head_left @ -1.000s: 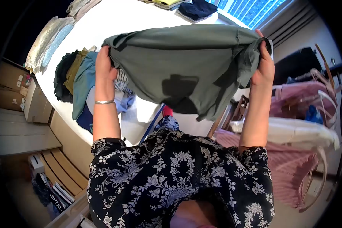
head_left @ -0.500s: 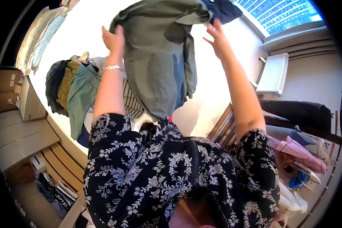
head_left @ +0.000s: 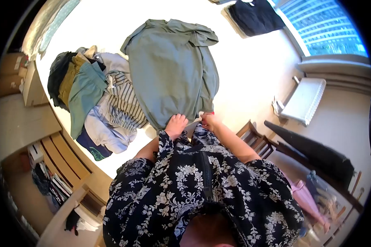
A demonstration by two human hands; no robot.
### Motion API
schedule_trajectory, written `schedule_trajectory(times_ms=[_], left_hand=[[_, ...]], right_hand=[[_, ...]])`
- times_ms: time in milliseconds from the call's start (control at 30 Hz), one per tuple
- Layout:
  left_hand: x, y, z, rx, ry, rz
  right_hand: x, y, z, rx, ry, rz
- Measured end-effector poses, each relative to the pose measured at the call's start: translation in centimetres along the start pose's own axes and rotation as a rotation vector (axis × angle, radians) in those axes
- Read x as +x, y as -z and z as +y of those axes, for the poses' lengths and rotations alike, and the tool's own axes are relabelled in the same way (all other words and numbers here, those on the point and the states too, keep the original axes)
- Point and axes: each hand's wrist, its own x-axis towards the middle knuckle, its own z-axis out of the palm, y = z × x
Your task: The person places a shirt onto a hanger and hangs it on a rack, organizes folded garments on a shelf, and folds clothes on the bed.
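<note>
An olive-green T-shirt (head_left: 171,74) lies face down or folded lengthwise, I cannot tell which, on the bright white surface in front of me. Its collar end points away and its hem faces my body. My left hand (head_left: 177,125) rests on the hem, fingers lying over the cloth. At the hem's right corner, my right hand (head_left: 208,121) is closed in a pinch on the shirt's edge. A small red patch shows beside that hand. Left of the shirt, a striped garment (head_left: 125,99) lies close to its side.
A heap of clothes with teal shorts (head_left: 86,88) and a pale lilac garment (head_left: 107,125) spreads on the left. Folded dark clothes (head_left: 255,18) sit at the far right by the window. A white radiator (head_left: 303,101) and a wooden chair (head_left: 255,138) stand to the right.
The T-shirt, raised in front of me before, is now laid down on the surface. Both hands have come from its far end back to the hem near my body.
</note>
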Motion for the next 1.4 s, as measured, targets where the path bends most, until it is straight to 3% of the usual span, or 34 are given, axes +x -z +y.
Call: schedule_trajectory(times_ms=[133,200,267,333,367,500,667,867,1100,1267,1400], left_hand=[[2.6,0.3,-2.4,-0.135,0.148,-0.170],[3.5,0.4,-4.0,-0.490,0.287,-0.357],[1.4,-1.2,-7.1,-0.510,0.286,-0.310],[1.9,-1.1,-7.5,-0.444,0.412,-0.334],[2.3,-0.6,-7.6,-0.307,0.505,-0.489],[1.9,2.2,-5.2,-0.079,0.436,-0.325],[2.2,-0.3,-4.0,0.025,0.610,-0.221],[2.4,-0.8,-3.4,0.097,0.503,-0.181],[4.6,-2.0,-3.9,0.034,0.616,-0.152],[4.4,-0.1,-3.7,-0.023,0.512,-0.261],[4.7,-4.2,-2.5,0.217,0.542,-0.183]], right_hand=[[1.1,1.8,-3.8,-0.295,0.099,-0.112],[2.1,3.6,-5.6,-0.360,0.179,-0.230],[2.0,3.0,-6.6,-0.363,0.246,-0.257],[1.5,4.8,-8.8,-0.326,0.283,-0.208],[1.4,5.6,-9.5,-0.315,0.296,-0.212],[1.7,8.0,-10.2,-0.258,0.292,-0.254],[0.6,8.8,-9.3,-0.348,0.266,-0.294],[-0.4,9.5,-10.8,-0.485,0.289,-0.319],[-0.2,8.8,-13.6,-0.543,0.299,-0.345],[0.0,7.5,-13.5,-0.536,0.341,-0.384],[0.5,6.9,-13.5,-0.559,0.347,-0.404]])
